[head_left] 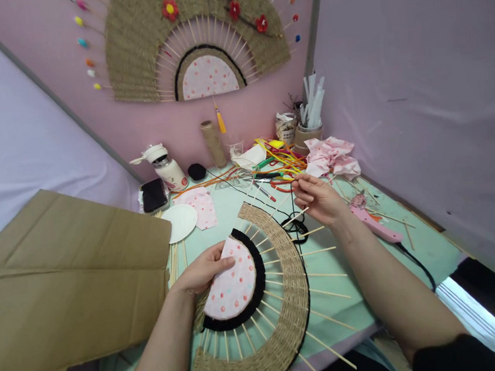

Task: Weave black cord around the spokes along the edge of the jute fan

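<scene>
My left hand [207,266] grips the woven fan [290,281] at its pink-dotted fabric half-circle [239,278], thumb on top. A black band [257,270] borders that fabric. Thin wooden sticks [329,292] radiate out through the tan woven arc, whose outer edge carries a black cord along the right and bottom. To the upper right, my right hand [317,199] pinches a black cord [293,198] between thumb and fingers, above the stick ends. Loose loops of the cord [295,230] lie on the table just below that hand.
A large cardboard sheet [76,280] covers the left side. A pink glue gun [378,226] with its cable lies at right. Behind are scissors [268,175], coloured strips [282,155], crumpled fabric [332,157], a white bottle [170,171] and a cardboard tube [214,145]. A finished fan [137,61] hangs on the wall.
</scene>
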`<act>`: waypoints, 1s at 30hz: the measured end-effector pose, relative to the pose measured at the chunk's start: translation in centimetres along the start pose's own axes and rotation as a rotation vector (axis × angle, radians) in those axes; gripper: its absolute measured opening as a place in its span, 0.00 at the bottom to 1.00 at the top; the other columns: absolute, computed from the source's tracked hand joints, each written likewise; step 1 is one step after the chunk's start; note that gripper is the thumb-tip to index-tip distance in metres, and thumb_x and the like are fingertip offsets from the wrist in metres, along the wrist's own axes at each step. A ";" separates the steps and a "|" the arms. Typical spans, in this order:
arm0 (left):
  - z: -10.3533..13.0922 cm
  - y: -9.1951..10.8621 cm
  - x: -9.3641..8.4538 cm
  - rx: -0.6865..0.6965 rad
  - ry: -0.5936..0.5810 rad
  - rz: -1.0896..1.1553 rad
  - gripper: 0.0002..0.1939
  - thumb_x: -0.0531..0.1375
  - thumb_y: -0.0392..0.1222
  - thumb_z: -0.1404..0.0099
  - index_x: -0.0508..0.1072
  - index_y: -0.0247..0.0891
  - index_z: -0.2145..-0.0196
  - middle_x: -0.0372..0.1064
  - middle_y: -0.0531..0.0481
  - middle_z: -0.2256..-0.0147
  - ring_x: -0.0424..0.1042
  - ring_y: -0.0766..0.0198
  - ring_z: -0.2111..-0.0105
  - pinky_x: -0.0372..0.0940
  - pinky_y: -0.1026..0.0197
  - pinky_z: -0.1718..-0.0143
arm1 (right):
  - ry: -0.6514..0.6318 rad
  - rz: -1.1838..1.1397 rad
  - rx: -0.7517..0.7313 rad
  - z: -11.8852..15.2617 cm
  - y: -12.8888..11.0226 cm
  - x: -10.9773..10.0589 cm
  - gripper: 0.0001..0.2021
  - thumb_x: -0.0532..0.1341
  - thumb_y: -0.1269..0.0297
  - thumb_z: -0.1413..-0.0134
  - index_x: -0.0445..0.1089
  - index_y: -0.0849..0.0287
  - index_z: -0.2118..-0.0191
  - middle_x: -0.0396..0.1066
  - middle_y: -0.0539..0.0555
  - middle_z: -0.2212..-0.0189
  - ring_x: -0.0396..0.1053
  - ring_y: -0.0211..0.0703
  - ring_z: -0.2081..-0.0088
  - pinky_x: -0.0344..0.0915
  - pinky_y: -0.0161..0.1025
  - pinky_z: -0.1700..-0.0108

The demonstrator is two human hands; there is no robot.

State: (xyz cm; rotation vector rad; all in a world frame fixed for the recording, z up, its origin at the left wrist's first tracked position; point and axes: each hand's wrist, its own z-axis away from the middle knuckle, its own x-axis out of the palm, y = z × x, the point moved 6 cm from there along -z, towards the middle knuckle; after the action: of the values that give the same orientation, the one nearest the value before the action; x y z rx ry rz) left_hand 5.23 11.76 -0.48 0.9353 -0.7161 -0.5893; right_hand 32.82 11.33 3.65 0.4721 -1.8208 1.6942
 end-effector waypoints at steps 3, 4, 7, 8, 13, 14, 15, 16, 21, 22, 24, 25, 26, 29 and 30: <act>-0.1 -0.3 0.0 -0.005 -0.010 -0.010 0.22 0.64 0.41 0.45 0.68 0.35 0.53 0.73 0.42 0.62 0.73 0.61 0.68 0.67 0.62 0.68 | 0.007 -0.013 -0.016 -0.1 -0.1 -0.2 0.08 0.67 0.68 0.59 0.72 0.55 0.68 0.73 0.45 0.72 0.54 0.24 0.82 0.55 0.26 0.80; -0.1 -0.3 0.1 -0.004 -0.014 -0.008 0.22 0.64 0.41 0.45 0.68 0.35 0.53 0.73 0.42 0.62 0.73 0.61 0.68 0.67 0.62 0.68 | 0.016 -0.015 -0.009 -0.1 0.0 -0.3 0.09 0.68 0.68 0.60 0.72 0.55 0.68 0.73 0.46 0.72 0.58 0.25 0.80 0.56 0.25 0.79; -0.1 -0.3 0.1 0.003 -0.018 0.002 0.23 0.64 0.41 0.46 0.67 0.35 0.52 0.73 0.43 0.62 0.73 0.61 0.68 0.68 0.61 0.68 | 0.044 -0.014 0.029 -0.3 0.7 -0.5 0.10 0.69 0.68 0.61 0.72 0.56 0.68 0.75 0.47 0.71 0.66 0.27 0.75 0.59 0.24 0.77; -0.1 -0.3 0.1 0.004 -0.017 0.003 0.23 0.65 0.41 0.46 0.67 0.35 0.52 0.73 0.43 0.62 0.73 0.61 0.68 0.68 0.61 0.68 | 0.051 -0.014 0.046 -0.4 1.0 -0.4 0.10 0.69 0.69 0.62 0.72 0.57 0.68 0.75 0.48 0.71 0.67 0.28 0.73 0.61 0.24 0.77; 0.0 -0.2 0.2 0.006 -0.008 0.019 0.23 0.65 0.42 0.47 0.68 0.35 0.53 0.73 0.43 0.62 0.73 0.61 0.68 0.67 0.62 0.69 | 0.087 -0.016 0.111 -0.5 2.1 -0.3 0.09 0.68 0.72 0.60 0.73 0.58 0.68 0.76 0.50 0.69 0.69 0.28 0.73 0.64 0.23 0.74; 0.0 -0.2 0.2 0.009 -0.008 0.024 0.23 0.65 0.42 0.47 0.68 0.35 0.53 0.73 0.43 0.62 0.73 0.61 0.68 0.67 0.62 0.69 | 0.090 -0.013 0.120 -0.5 2.3 -0.3 0.08 0.67 0.72 0.60 0.73 0.58 0.68 0.76 0.50 0.69 0.69 0.28 0.73 0.64 0.23 0.75; 0.0 -0.1 0.2 0.013 -0.008 0.027 0.23 0.65 0.41 0.47 0.68 0.35 0.53 0.73 0.43 0.62 0.73 0.61 0.68 0.67 0.62 0.69 | 0.092 -0.008 0.127 -0.5 2.4 -0.3 0.08 0.67 0.73 0.59 0.73 0.58 0.68 0.76 0.50 0.69 0.69 0.28 0.73 0.65 0.23 0.74; 0.0 -0.1 0.2 0.014 -0.008 0.029 0.24 0.65 0.41 0.47 0.68 0.35 0.53 0.73 0.43 0.63 0.73 0.61 0.68 0.67 0.62 0.68 | 0.091 -0.001 0.136 -0.6 2.7 -0.3 0.08 0.67 0.73 0.59 0.73 0.58 0.68 0.76 0.50 0.69 0.70 0.29 0.72 0.65 0.23 0.74; 0.1 -0.1 0.2 0.027 -0.009 0.033 0.24 0.65 0.41 0.46 0.67 0.35 0.52 0.73 0.43 0.63 0.73 0.61 0.69 0.67 0.63 0.69 | 0.050 0.018 0.200 -0.4 4.4 0.3 0.08 0.67 0.73 0.59 0.73 0.60 0.68 0.76 0.53 0.68 0.73 0.34 0.66 0.68 0.26 0.67; 0.1 -0.1 0.2 0.031 -0.012 0.036 0.24 0.65 0.41 0.46 0.67 0.35 0.52 0.73 0.43 0.63 0.73 0.61 0.69 0.67 0.63 0.69 | 0.028 0.019 0.217 -0.3 4.9 0.6 0.08 0.67 0.73 0.60 0.73 0.60 0.68 0.76 0.54 0.68 0.73 0.35 0.65 0.68 0.27 0.66; 0.1 -0.1 0.3 0.038 -0.019 0.042 0.23 0.65 0.40 0.46 0.67 0.35 0.52 0.73 0.42 0.62 0.73 0.62 0.68 0.67 0.63 0.69 | -0.027 0.027 0.250 0.1 5.6 1.4 0.09 0.68 0.72 0.60 0.74 0.61 0.68 0.76 0.54 0.68 0.73 0.36 0.64 0.68 0.29 0.64; 0.1 -0.1 0.3 0.041 -0.022 0.045 0.23 0.65 0.40 0.46 0.67 0.35 0.52 0.73 0.42 0.62 0.73 0.62 0.68 0.67 0.62 0.68 | -0.057 0.034 0.266 0.3 5.9 1.8 0.09 0.68 0.72 0.61 0.74 0.61 0.68 0.76 0.53 0.69 0.72 0.36 0.66 0.68 0.29 0.65; 0.1 -0.1 0.4 0.042 -0.025 0.046 0.23 0.65 0.40 0.46 0.67 0.35 0.52 0.73 0.42 0.62 0.73 0.62 0.67 0.67 0.62 0.68 | -0.088 0.045 0.282 0.5 6.1 2.2 0.09 0.68 0.71 0.61 0.74 0.61 0.68 0.75 0.53 0.70 0.72 0.35 0.68 0.67 0.30 0.67; -0.1 -0.1 0.5 0.049 -0.036 0.043 0.23 0.65 0.40 0.46 0.68 0.35 0.52 0.72 0.42 0.61 0.73 0.61 0.67 0.67 0.62 0.67 | -0.145 0.089 0.315 1.0 6.2 3.0 0.10 0.68 0.68 0.61 0.73 0.61 0.68 0.74 0.50 0.74 0.70 0.34 0.74 0.65 0.31 0.71; -0.1 -0.2 0.5 0.050 -0.040 0.040 0.23 0.65 0.40 0.46 0.68 0.36 0.52 0.72 0.43 0.61 0.73 0.62 0.67 0.67 0.62 0.67 | -0.150 0.102 0.319 1.1 6.1 3.2 0.10 0.68 0.68 0.61 0.73 0.61 0.68 0.73 0.50 0.75 0.69 0.34 0.74 0.64 0.31 0.72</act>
State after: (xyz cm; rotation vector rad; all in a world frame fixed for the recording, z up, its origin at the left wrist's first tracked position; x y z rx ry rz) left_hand 5.62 11.42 -0.54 0.9560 -0.7866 -0.5583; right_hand 26.37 11.40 0.93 0.6639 -1.7049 2.0828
